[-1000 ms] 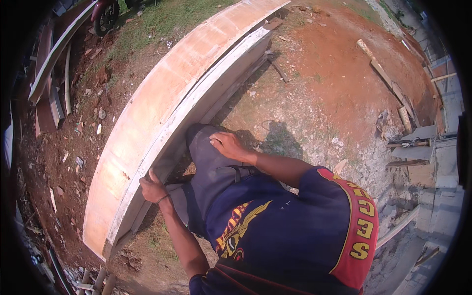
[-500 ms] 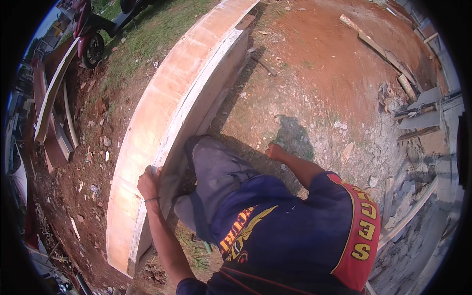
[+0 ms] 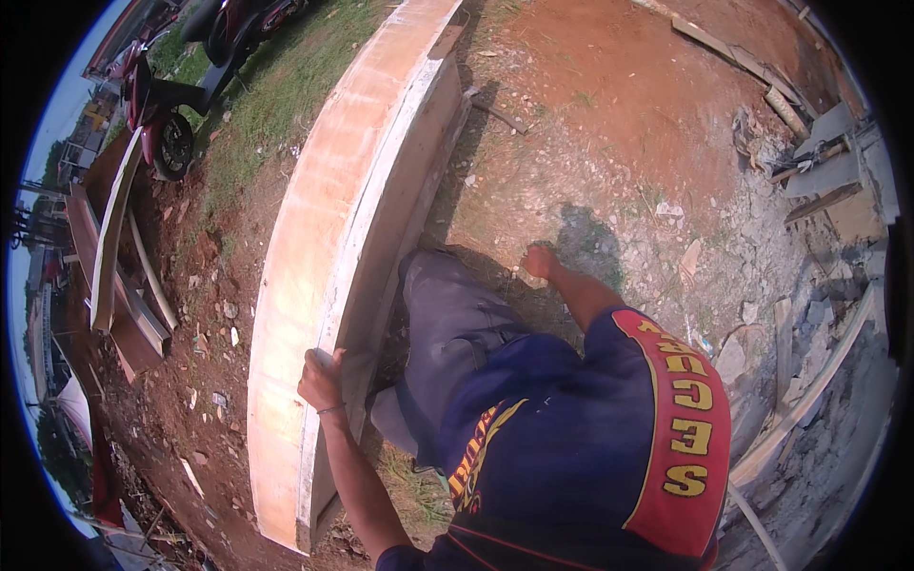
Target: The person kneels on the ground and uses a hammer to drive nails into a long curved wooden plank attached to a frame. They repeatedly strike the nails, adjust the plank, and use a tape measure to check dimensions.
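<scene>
Long pale beam (image 3: 314, 257) under the left hand (image 3: 319, 381), right hand (image 3: 541, 261) clear of the leg (image 3: 457, 295).

The dirt ground (image 3: 590, 124) carries the beam, which runs from the person's near side out past the grass (image 3: 286, 81) and looks bowed (the lens may exaggerate that). Beside its right-hand long edge is the bent leg in grey trousers, where the right hand rested a second ago; now that hand is out over bare soil, curled nearly to a fist, nothing visible in it. The left hand, a dark band (image 3: 333, 409) at its wrist, has its fingers curled over that same edge toward the beam's near end, so only this hand appears to steady it.
</scene>
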`<state>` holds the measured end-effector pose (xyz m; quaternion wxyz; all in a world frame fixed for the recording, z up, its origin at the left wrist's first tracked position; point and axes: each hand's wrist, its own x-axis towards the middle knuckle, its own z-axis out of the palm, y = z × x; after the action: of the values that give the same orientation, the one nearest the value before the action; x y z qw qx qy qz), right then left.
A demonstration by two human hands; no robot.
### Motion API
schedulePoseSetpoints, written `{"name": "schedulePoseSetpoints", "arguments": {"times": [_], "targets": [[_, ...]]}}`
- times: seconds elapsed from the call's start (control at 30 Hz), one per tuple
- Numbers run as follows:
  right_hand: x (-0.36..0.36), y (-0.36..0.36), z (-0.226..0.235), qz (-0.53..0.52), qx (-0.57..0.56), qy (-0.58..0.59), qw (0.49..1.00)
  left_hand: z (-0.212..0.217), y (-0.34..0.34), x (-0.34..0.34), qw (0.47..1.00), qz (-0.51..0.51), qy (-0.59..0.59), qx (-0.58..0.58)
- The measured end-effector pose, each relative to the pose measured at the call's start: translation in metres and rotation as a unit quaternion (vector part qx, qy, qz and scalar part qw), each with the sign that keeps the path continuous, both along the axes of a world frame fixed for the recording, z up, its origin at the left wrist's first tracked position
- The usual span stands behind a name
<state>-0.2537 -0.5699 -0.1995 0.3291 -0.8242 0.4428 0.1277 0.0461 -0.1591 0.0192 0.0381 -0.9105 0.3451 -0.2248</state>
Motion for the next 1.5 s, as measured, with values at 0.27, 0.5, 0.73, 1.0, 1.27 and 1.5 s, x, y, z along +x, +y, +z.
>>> {"name": "schedulePoseSetpoints", "arguments": {"times": [0.27, 0.5, 0.73, 1.0, 1.27, 1.5], "targets": [[0.104, -0.112, 0.004, -0.178, -0.063, -0.107, 0.976, 0.000, 0.004, 0.003, 0.999, -0.005, 0.034, 0.028], [0.163, -0.250, -0.046, -0.154, -0.232, -0.083, 0.957, 0.001, 0.008, 0.001, 0.994, 0.013, 0.107, 0.024], [0.217, -0.327, -0.066, -0.199, -0.284, -0.073, 0.935, 0.003, 0.027, -0.002, 0.983, 0.053, 0.156, 0.081], [0.252, -0.365, -0.055, -0.121, -0.144, 0.103, 0.977, -0.007, 0.029, 0.000, 0.978, 0.078, 0.172, 0.092], [0.231, -0.332, -0.019, -0.295, -0.140, -0.068, 0.943, 0.008, 0.025, -0.003, 0.966, 0.105, 0.216, 0.100], [0.121, -0.147, 0.160, -0.176, -0.054, -0.304, 0.935, 0.003, 0.014, 0.000, 0.988, 0.029, 0.152, 0.010]]}}
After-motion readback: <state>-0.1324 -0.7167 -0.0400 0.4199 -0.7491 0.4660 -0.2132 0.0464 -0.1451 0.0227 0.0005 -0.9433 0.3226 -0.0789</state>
